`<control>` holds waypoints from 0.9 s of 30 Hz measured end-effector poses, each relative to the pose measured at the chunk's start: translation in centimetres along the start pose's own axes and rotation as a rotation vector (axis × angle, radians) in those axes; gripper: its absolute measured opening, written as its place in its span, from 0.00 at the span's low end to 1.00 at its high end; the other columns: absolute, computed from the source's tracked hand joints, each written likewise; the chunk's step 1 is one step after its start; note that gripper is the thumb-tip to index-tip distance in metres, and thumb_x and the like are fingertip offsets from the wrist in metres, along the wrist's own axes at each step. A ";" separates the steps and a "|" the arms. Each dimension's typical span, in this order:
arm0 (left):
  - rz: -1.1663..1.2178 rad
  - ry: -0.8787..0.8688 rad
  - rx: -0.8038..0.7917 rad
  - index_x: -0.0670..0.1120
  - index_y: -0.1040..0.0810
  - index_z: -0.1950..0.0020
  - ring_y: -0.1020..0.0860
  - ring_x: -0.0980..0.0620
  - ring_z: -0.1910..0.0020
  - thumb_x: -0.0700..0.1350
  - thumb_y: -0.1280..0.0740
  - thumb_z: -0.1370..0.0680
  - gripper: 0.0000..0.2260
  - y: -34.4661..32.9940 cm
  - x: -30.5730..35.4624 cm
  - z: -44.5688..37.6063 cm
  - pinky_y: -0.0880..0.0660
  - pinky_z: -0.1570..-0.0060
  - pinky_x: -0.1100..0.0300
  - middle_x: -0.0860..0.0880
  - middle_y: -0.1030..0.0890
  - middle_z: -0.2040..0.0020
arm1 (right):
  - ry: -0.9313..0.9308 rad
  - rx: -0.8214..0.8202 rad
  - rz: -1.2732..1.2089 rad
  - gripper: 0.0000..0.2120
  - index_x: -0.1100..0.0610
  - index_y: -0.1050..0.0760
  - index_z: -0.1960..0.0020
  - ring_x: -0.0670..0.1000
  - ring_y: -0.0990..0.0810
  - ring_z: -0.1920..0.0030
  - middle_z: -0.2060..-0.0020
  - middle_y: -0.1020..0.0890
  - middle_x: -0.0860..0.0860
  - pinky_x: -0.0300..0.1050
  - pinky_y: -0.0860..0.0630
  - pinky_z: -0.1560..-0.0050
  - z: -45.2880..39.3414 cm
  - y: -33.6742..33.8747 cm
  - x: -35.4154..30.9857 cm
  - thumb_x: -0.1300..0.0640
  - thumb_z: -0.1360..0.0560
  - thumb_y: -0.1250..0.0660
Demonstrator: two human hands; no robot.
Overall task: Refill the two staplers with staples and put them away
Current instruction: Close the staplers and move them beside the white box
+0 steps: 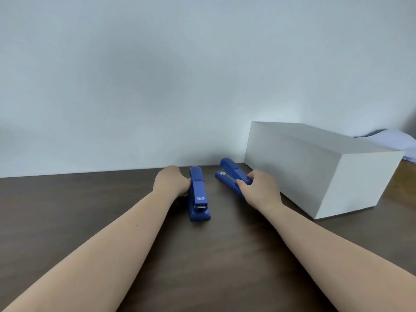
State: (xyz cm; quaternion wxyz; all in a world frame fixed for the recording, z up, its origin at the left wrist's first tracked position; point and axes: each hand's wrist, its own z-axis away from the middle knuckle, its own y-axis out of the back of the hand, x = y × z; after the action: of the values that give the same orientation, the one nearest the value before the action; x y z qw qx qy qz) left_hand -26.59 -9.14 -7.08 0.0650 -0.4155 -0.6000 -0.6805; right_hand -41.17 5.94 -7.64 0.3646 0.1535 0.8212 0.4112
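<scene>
Left hand (172,181) gripped one blue stapler (199,194); right hand (261,188) clasped its twin (231,174) at two o'clock on the worktop (90,210).

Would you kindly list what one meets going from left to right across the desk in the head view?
Left hand → left blue stapler → right blue stapler → right hand → white box.

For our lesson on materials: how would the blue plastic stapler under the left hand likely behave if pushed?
The blue plastic stapler looks rigid. Its flat base on the dark wooden table suggests sliding, not rolling. The left hand grips its side.
</scene>
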 end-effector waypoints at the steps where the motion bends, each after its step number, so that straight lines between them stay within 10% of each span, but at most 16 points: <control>1: -0.003 -0.005 -0.007 0.40 0.22 0.53 0.25 0.48 0.65 0.45 0.35 0.29 0.10 -0.2 0.2 -0.5 0.36 0.73 0.61 0.46 0.21 0.65 | -0.001 0.004 0.004 0.12 0.60 0.28 0.59 0.55 0.28 0.63 0.65 0.26 0.53 0.44 0.36 0.68 -0.3 -0.1 0.1 0.50 0.27 0.35; 14: 0.033 -0.056 0.036 0.41 0.23 0.53 0.24 0.46 0.61 0.48 0.35 0.28 0.10 -2.2 0.6 -3.5 0.36 0.73 0.61 0.43 0.17 0.57 | -0.110 0.053 0.060 0.10 0.61 0.27 0.57 0.58 0.26 0.62 0.62 0.24 0.56 0.45 0.32 0.64 -4.7 -1.3 1.8 0.54 0.26 0.37; 20: 0.034 -0.053 0.048 0.41 0.23 0.53 0.24 0.45 0.61 0.49 0.35 0.27 0.12 -2.3 0.6 -3.5 0.36 0.73 0.61 0.43 0.17 0.57 | -0.054 0.087 0.129 0.11 0.64 0.28 0.45 0.63 0.23 0.49 0.46 0.24 0.61 0.49 0.28 0.56 -5.9 -1.6 2.0 0.59 0.24 0.38; 27: 0.016 -0.060 0.080 0.41 0.23 0.54 0.25 0.45 0.61 0.50 0.35 0.27 0.12 -2.3 0.7 -3.4 0.37 0.72 0.61 0.44 0.20 0.60 | 0.006 0.129 0.267 0.09 0.57 0.30 0.43 0.61 0.27 0.64 0.42 0.33 0.59 0.48 0.28 0.64 -5.8 -2.1 2.2 0.59 0.23 0.40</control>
State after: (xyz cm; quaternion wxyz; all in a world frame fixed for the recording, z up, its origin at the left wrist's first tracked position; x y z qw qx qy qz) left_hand -30.04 -11.19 -8.22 0.0687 -0.4377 -0.6250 -0.6427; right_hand -46.76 2.57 -8.06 0.2935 0.2832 0.8194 0.4029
